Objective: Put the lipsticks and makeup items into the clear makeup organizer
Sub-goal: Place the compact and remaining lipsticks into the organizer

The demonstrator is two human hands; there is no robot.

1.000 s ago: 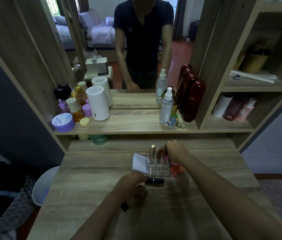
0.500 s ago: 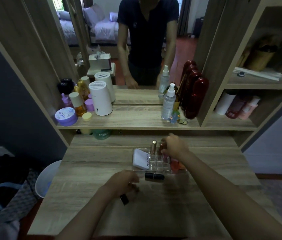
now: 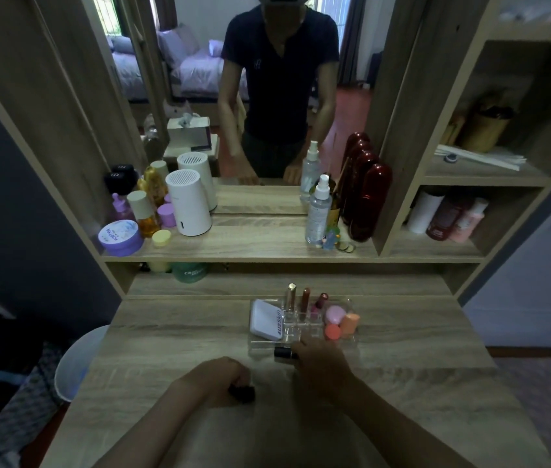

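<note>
Resting on the wooden desk [image 3: 172,359], the right hand [image 3: 323,363] closes its fingertips on the near end of one black lipstick [image 3: 283,352], a short glossy cylinder lying on its side against the front edge of the clear organizer [image 3: 352,339]. The left hand [image 3: 223,380], left of that grip and nearer the person, is curled into a loose fist over one small dark item [image 3: 242,392]; what it is cannot be told.

Just beyond the right-hand grip stands the organizer, one hard transparent plastic box divided into small square cells. Three slim tubes [image 3: 306,298] stand upright in its back cells: one gold-capped, one reddish brown, one dark red. Beyond the grip and to its left, one flat white compact [image 3: 265,319] with rounded corners leans tilted in the left section. Beyond the grip and to its right, three soft matte sponges [image 3: 338,320] sit touching one another: pink, orange and coral, rounded like eggs.

Far beyond the grip, on the shelf under the mirror [image 3: 267,96], stand one white ribbed cylinder [image 3: 188,202], one clear spray bottle [image 3: 318,211], one glossy dark red case [image 3: 368,201] and one flat purple jar [image 3: 120,238]. Several small bottles cluster by the jar; their count is unclear. The mirror reflects the person's dark shirt.
</note>
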